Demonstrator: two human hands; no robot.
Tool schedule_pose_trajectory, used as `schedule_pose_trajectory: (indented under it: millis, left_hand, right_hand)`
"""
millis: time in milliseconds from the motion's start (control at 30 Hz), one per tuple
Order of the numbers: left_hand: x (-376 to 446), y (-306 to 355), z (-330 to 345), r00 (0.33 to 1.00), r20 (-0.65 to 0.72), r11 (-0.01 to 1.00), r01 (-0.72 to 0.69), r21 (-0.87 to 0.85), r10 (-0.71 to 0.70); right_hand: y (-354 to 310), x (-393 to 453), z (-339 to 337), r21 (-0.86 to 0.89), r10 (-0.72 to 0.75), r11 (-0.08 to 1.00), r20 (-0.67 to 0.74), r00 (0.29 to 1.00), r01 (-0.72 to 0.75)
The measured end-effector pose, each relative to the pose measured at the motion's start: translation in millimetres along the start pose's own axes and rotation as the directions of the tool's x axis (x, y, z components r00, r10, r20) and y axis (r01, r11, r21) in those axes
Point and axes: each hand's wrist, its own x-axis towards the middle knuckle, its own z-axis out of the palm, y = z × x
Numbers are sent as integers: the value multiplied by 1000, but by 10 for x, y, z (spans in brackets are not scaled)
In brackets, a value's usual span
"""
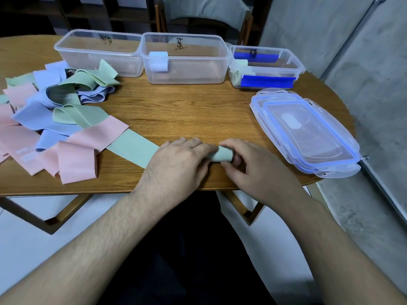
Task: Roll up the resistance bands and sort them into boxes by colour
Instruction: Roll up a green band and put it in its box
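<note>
Both hands are down at the near edge of the tabletop [176, 106], working a green band [134, 150] between them. The left hand [176, 164] lies over the band with its fingers curled onto the rolled end, and the right hand [248, 166] pinches that same roll [223, 155] from the other side, thumb tucked underneath. The roll sits just in from the near edge, about the middle of it, and the flat tail of the band runs away to the left, sliding under a pink band [72, 155]. Over at the left edge there's the pile of loose bands [55, 111], pink, pale blue and green all tangled together and overlapping. Along the far edge stand three clear boxes in a row, sides touching: the left box [99, 51] shows nothing inside, the middle box [185, 60] has one pale blue roll [158, 61] against its left wall, and the right box [266, 64], the one with blue clips, holds a green roll [239, 73] at its left end. Near the right edge, a stack of clear lids [306, 133] with blue seals lies flat, well apart from the hands.
</note>
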Motion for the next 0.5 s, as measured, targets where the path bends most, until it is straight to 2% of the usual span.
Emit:
schedule_pose_trajectory:
  millis: [167, 500]
  left_hand:
    - [48, -28, 11, 1000, 16, 1000, 6, -21, -6]
    - [47, -33, 15, 998, 45, 996, 38, 79, -42]
  right_hand:
    - [-9, 5, -21, -13, -7, 1000, -9, 1000, 7]
    - [35, 133, -50, -6, 26, 1000, -53, 998, -26]
